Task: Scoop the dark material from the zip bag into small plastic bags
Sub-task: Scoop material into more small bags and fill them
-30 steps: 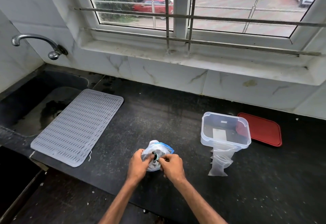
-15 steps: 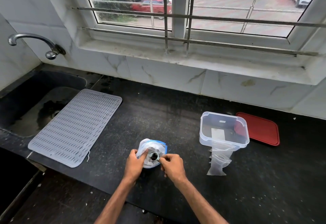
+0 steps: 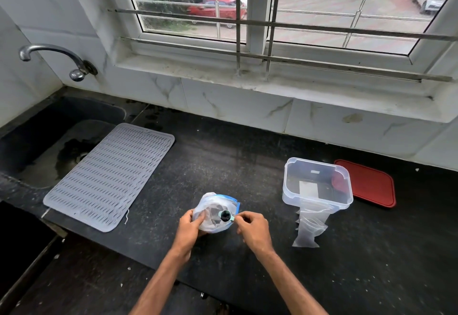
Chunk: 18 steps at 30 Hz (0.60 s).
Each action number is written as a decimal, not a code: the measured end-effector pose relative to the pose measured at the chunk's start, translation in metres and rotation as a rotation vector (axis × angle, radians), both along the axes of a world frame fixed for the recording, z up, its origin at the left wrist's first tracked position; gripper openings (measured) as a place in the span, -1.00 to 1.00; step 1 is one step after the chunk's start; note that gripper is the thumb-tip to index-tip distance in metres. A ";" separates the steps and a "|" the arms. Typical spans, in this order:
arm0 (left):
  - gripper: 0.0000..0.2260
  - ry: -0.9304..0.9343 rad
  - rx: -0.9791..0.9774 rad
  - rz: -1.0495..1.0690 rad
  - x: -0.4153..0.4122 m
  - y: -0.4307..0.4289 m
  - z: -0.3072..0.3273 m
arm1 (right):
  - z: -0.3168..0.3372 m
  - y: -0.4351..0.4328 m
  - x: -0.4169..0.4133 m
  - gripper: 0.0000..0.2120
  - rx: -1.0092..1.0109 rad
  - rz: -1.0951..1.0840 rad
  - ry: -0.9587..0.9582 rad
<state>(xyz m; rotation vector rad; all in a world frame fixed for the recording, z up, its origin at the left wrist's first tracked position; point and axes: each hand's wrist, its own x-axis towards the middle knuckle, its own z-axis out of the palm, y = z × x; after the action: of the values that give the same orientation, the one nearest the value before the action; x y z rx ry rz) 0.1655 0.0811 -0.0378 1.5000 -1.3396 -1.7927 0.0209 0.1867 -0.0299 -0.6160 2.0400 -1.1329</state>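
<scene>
A black speckled counter [image 3: 247,166] carries a grey ribbed mat [image 3: 109,181] at its left end and a zip bag [image 3: 210,205] near the front edge. Toward the right stand a clear container [image 3: 317,164] with small plastic bags [image 3: 309,228] touching its front, and a red lid [image 3: 369,186] just behind.

Left hand [image 3: 189,226], right hand [image 3: 252,230] bare; forearms bare up to frame edge.

Grey mat [image 3: 109,178], red lid [image 3: 369,184], tap [image 3: 79,68]
</scene>
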 end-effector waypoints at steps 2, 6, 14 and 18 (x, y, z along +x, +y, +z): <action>-0.90 0.029 0.003 0.028 0.002 0.000 -0.002 | 0.003 0.001 -0.003 -0.85 -0.027 -0.004 0.020; -0.67 0.033 0.007 -0.018 0.000 0.005 -0.001 | 0.007 0.004 -0.005 -0.86 -0.048 0.003 0.053; -0.54 -0.120 -0.071 -0.132 -0.009 0.003 0.000 | 0.005 0.003 0.002 -0.83 0.062 0.049 0.175; -0.72 -0.188 -0.092 -0.073 -0.014 -0.003 -0.003 | 0.007 -0.007 0.013 -0.79 0.123 0.077 0.212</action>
<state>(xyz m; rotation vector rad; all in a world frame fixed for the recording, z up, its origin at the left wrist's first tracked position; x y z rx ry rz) 0.1515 0.0785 -0.0404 1.6215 -1.5640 -1.6414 0.0341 0.1799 -0.0224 -0.7731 2.2248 -0.9223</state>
